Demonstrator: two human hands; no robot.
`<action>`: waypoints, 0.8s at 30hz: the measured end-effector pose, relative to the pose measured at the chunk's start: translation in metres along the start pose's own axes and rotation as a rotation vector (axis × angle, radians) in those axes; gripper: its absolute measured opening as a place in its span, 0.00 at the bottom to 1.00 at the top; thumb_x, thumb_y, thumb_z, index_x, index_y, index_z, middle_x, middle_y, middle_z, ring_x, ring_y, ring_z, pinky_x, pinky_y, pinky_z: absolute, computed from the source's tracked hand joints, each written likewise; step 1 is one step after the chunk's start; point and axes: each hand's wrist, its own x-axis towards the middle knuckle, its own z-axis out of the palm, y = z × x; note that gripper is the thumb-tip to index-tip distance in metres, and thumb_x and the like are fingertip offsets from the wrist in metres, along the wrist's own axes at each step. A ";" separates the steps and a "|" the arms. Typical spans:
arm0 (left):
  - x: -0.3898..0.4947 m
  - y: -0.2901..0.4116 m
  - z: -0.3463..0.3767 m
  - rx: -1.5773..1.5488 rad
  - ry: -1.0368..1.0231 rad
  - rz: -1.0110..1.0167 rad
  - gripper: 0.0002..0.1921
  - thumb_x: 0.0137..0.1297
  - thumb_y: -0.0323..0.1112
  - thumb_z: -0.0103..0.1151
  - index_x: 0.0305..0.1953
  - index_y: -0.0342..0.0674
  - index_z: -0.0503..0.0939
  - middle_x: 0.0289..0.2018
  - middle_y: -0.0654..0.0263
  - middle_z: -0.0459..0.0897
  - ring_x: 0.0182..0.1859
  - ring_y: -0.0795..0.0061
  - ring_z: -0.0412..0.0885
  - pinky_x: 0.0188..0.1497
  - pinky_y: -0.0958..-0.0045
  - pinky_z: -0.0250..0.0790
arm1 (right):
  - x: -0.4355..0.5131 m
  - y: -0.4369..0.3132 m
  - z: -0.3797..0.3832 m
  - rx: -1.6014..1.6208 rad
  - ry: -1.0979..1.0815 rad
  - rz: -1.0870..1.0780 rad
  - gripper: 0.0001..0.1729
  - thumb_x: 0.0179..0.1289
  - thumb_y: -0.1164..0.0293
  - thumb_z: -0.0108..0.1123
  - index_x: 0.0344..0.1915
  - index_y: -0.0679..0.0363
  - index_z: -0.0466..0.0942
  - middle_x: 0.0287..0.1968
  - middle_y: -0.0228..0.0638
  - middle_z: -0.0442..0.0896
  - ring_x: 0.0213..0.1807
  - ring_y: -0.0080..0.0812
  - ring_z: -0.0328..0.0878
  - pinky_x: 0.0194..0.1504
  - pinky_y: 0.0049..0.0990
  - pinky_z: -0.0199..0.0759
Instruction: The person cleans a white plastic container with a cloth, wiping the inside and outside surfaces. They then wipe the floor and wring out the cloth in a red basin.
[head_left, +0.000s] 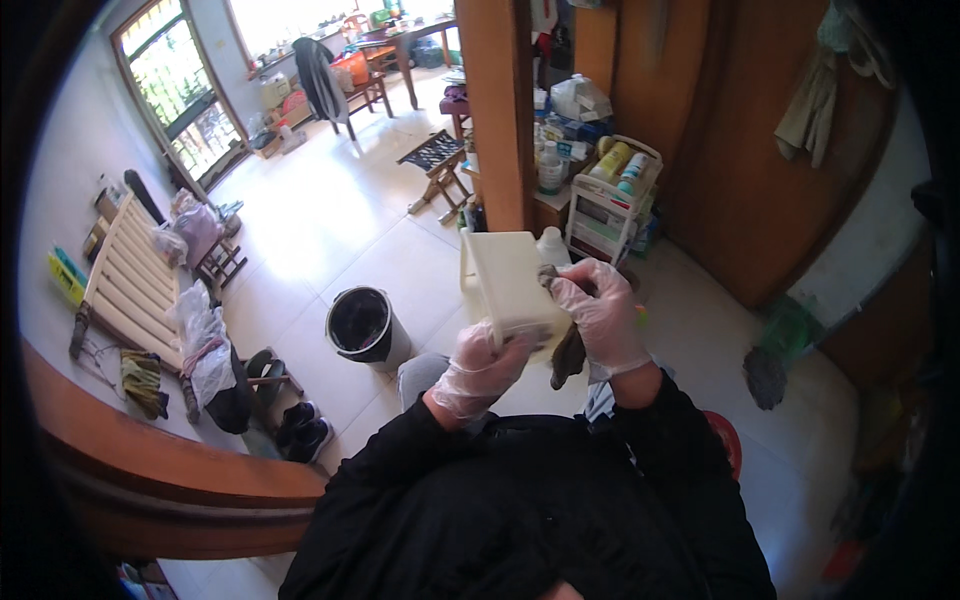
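Observation:
Both my hands wear thin clear plastic gloves. My left hand (484, 369) grips the lower left edge of a cream plastic box or drawer (514, 274), held up before me and tilted. A dark grey-brown cloth (569, 360) is pinched in my right hand (604, 311). One end of the cloth sticks out by my fingertips, close to the box's right side, and the rest hangs below the hand. Whether the cloth touches the box I cannot tell. The inside of the box is hidden from this angle.
A lined waste bin (361, 324) stands on the tiled floor to the left. Beyond the box are a wooden post (497, 112), a white bottle (553, 244) and a small white shelf rack (604, 214). Shoes (304, 433) lie at lower left; a red basin (724, 444) is by my right elbow.

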 end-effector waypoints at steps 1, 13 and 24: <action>-0.001 -0.001 0.000 0.003 0.026 0.004 0.11 0.73 0.23 0.52 0.53 0.31 0.80 0.45 0.61 0.86 0.46 0.75 0.84 0.47 0.74 0.78 | -0.001 0.002 0.001 -0.053 -0.004 -0.033 0.05 0.68 0.73 0.64 0.37 0.63 0.80 0.33 0.27 0.79 0.37 0.18 0.73 0.43 0.22 0.70; 0.005 0.003 0.006 0.024 0.085 0.091 0.09 0.71 0.29 0.57 0.49 0.37 0.81 0.39 0.57 0.85 0.42 0.62 0.85 0.46 0.67 0.76 | -0.012 0.006 0.009 -0.063 0.052 -0.116 0.03 0.69 0.77 0.63 0.37 0.63 0.77 0.35 0.30 0.80 0.39 0.20 0.74 0.46 0.22 0.71; 0.008 -0.007 0.008 -0.236 0.097 -0.122 0.11 0.74 0.32 0.56 0.51 0.35 0.81 0.42 0.65 0.86 0.44 0.77 0.83 0.48 0.73 0.76 | -0.027 0.015 0.015 0.022 0.098 -0.160 0.07 0.67 0.77 0.66 0.38 0.62 0.74 0.42 0.32 0.79 0.44 0.22 0.74 0.53 0.25 0.70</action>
